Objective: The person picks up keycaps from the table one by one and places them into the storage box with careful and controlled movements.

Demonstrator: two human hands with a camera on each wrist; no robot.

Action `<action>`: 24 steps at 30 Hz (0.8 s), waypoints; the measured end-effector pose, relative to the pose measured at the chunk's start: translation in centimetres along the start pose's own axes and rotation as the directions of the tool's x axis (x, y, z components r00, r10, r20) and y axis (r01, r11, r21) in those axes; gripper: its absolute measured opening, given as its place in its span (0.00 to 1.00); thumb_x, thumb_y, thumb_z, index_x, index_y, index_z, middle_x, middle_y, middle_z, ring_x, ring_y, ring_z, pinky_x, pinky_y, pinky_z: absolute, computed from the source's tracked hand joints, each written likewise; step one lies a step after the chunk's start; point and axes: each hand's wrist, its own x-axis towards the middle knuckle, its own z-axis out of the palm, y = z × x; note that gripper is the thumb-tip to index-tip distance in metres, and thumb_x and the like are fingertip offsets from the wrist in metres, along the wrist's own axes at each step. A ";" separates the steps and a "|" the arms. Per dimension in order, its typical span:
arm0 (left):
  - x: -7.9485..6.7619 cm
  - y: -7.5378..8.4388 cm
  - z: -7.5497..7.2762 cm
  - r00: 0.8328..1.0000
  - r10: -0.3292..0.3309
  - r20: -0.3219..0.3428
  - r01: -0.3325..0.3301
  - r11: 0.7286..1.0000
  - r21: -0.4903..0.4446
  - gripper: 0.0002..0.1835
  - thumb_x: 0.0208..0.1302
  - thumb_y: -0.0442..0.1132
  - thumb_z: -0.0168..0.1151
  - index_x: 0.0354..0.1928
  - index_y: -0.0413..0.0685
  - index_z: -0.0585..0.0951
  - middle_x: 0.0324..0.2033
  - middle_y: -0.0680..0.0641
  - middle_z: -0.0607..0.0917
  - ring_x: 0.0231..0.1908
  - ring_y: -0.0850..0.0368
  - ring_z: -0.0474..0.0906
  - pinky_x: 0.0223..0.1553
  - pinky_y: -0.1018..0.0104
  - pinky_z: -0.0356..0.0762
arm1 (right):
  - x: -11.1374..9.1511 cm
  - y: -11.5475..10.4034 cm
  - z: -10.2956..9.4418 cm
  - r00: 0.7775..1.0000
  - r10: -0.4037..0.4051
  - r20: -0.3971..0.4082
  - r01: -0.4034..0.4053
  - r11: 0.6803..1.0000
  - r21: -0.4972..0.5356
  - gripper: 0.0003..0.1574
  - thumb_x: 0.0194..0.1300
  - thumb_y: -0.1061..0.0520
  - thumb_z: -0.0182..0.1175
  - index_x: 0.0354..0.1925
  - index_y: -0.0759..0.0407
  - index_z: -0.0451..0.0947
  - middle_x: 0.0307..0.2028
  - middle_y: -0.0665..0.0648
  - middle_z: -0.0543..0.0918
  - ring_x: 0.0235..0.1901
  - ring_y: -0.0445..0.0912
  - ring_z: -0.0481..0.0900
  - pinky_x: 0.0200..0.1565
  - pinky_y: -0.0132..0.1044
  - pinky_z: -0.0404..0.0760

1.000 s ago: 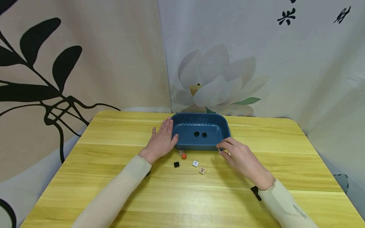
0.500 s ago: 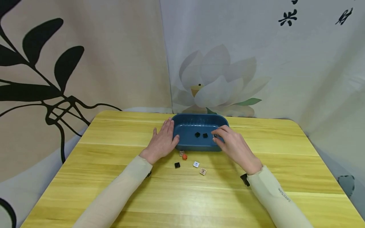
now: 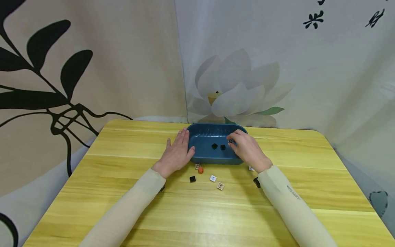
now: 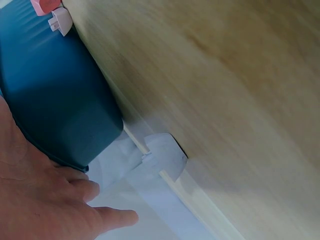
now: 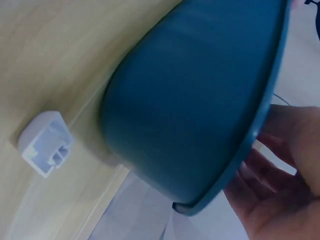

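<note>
A blue rectangular dish (image 3: 213,160) stands near the table's far edge, with two black keycaps (image 3: 214,146) on its floor. My left hand (image 3: 175,152) rests along the dish's left side, fingers straight. Over the right part of the dish, my right hand (image 3: 247,149) pinches a small dark keycap (image 3: 231,140) between thumb and fingers. The dish wall hides that keycap in the right wrist view. In front of the dish lie a pale keycap (image 3: 198,166), an orange keycap (image 3: 201,170), a black keycap (image 3: 192,179), a white keycap (image 3: 213,178) and a beige keycap (image 3: 220,186).
Another white keycap (image 5: 46,142) lies hollow side showing, right of the dish and partly behind the right wrist in the head view. The wooden table (image 3: 185,216) ends at a printed curtain (image 3: 139,68) behind the dish.
My right hand has moved from the dish's front right edge up and left over its inside, carrying the keycap. The white keycap on the right has come into sight. The left hand stays put.
</note>
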 end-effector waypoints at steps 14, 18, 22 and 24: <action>0.0 0.1 -0.1 1.000 0.002 -0.010 -0.002 1.000 -0.006 0.41 0.82 0.56 0.39 0.82 0.36 0.45 0.82 0.41 0.41 0.81 0.45 0.39 0.73 0.29 0.42 | 2.2 1.0 1.3 0.970 0.075 0.229 -0.055 0.994 -0.093 0.10 0.71 0.65 0.64 0.49 0.65 0.87 0.44 0.63 0.85 0.42 0.55 0.83 0.46 0.47 0.85; -0.1 0.1 -0.2 1.000 -0.002 -0.002 0.002 1.000 -0.006 0.41 0.82 0.56 0.39 0.82 0.37 0.44 0.83 0.41 0.40 0.81 0.45 0.38 0.74 0.29 0.42 | 2.6 1.3 1.9 0.957 0.100 0.272 -0.075 0.992 -0.099 0.10 0.71 0.65 0.64 0.48 0.64 0.88 0.44 0.63 0.85 0.42 0.54 0.83 0.48 0.48 0.85; -0.2 0.2 -0.3 1.000 -0.001 0.004 0.001 1.000 -0.001 0.41 0.82 0.57 0.39 0.82 0.36 0.44 0.82 0.41 0.41 0.81 0.45 0.38 0.73 0.29 0.43 | 2.8 1.6 2.3 0.946 0.110 0.304 -0.089 0.993 -0.083 0.10 0.71 0.64 0.64 0.48 0.64 0.87 0.46 0.62 0.86 0.42 0.53 0.83 0.48 0.48 0.84; -0.2 0.2 -0.3 1.000 -0.002 0.005 0.002 1.000 0.001 0.41 0.82 0.57 0.38 0.82 0.36 0.44 0.82 0.41 0.41 0.81 0.45 0.38 0.73 0.29 0.43 | 2.9 1.6 2.4 0.942 0.114 0.314 -0.095 0.993 -0.075 0.11 0.71 0.64 0.65 0.49 0.64 0.87 0.47 0.62 0.86 0.43 0.53 0.84 0.49 0.49 0.84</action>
